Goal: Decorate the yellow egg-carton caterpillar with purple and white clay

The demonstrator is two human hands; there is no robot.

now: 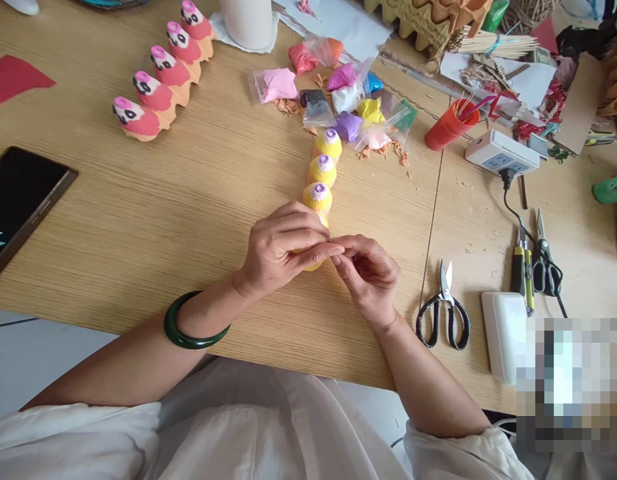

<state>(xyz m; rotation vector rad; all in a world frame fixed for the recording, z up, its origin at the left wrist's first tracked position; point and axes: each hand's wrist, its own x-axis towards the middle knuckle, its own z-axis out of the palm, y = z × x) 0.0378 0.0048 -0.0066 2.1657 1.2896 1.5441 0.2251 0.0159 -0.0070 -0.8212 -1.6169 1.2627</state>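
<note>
My left hand [285,247] and my right hand [369,275] meet at the fingertips over the near end of a yellow-covered egg-carton strip [318,197]. Each is closed in a pinch; whatever lies between the fingers is hidden or too small to name. The strip's yellow bumps carry white caps with small purple rings on top, and my left hand covers its near part. Farther left stands a red-covered egg-carton strip [161,100], its bumps topped with pink rings and marked with black curls on white.
Bags of coloured clay [347,99] lie beyond the yellow strip. At right are black-handled scissors [444,303], a white box [503,337], a utility knife [522,273], a power strip [503,153] and a red cup [451,125]. A phone [25,200] lies left.
</note>
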